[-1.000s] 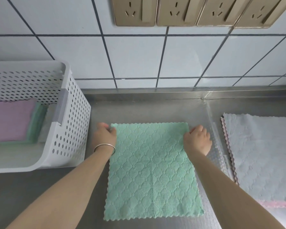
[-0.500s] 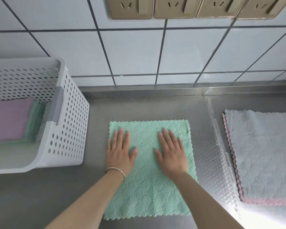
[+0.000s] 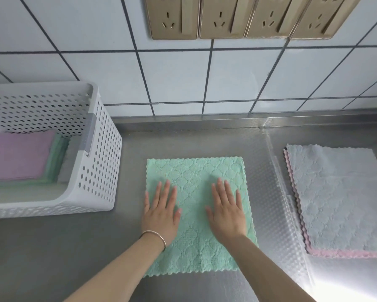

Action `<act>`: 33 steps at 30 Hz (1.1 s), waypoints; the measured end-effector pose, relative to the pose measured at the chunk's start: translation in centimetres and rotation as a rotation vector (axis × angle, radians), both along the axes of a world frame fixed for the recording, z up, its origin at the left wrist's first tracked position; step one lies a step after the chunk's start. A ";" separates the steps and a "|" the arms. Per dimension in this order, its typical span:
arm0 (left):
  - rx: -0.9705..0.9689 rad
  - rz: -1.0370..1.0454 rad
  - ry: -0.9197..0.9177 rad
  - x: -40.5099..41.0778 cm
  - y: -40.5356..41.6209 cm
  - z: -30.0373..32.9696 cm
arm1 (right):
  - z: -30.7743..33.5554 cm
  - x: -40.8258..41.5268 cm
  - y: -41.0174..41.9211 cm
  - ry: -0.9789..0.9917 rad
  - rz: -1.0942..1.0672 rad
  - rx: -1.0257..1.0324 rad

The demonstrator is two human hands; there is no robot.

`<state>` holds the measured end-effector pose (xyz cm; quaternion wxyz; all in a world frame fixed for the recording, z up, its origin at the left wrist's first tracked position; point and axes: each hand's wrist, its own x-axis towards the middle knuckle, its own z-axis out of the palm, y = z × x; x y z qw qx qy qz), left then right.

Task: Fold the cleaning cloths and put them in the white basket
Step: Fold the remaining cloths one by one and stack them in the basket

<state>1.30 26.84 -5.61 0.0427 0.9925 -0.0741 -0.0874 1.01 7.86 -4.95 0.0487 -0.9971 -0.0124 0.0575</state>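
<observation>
Both grips, left hand (image 3: 160, 211) and right hand (image 3: 226, 209), press flat with straight fingers on the green cloth (image 3: 196, 177) on the worktop (image 3: 52, 247)

Both forearms reach forward from the lower edge of the view, bare to the wrists, and run roughly side by side, drawing a little closer toward the hands. The left hand (image 3: 161, 211) lies flat, palm down, with its fingers straight and slightly spread and the thumb angled inward toward the other hand; a thin metal bangle (image 3: 154, 236) circles its wrist. The right hand (image 3: 226, 211) mirrors it, palm down with straight fingers pointing away from the body and the thumb turned inward, level with the left and set apart from it.
</observation>
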 end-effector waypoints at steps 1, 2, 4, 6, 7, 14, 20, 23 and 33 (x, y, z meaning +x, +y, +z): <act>-0.014 -0.053 -0.001 -1.4 -0.7 -0.2 | 0.0 -1.3 1.2 -0.001 0.064 0.036; -0.026 -0.098 -0.001 -2.6 -1.3 -0.4 | -0.2 -2.5 2.3 0.004 0.122 0.063; -0.044 -0.127 -0.020 -4.5 -1.9 -0.7 | -0.5 -4.7 3.7 0.001 0.166 0.087; -0.022 -0.122 -0.038 -5.8 -1.4 -1.3 | -1.1 -6.2 3.7 0.000 0.127 0.090; -0.007 -0.120 -0.042 -6.4 -0.8 -1.6 | -1.2 -6.8 3.1 -0.002 0.099 0.096; 0.002 -0.034 -0.017 -7.6 4.0 -2.0 | -1.3 -10.9 -3.7 0.034 -0.063 0.010; 0.059 -0.018 0.116 -7.6 4.9 -0.5 | -0.6 -12.1 -6.5 0.116 -0.086 -0.040; 0.030 -0.092 0.066 -7.7 4.4 -0.1 | -0.4 -11.7 -6.5 0.042 -0.056 -0.064; -0.161 -0.457 -0.125 -10.6 2.6 0.4 | -0.5 -12.8 -4.5 -0.324 0.461 0.048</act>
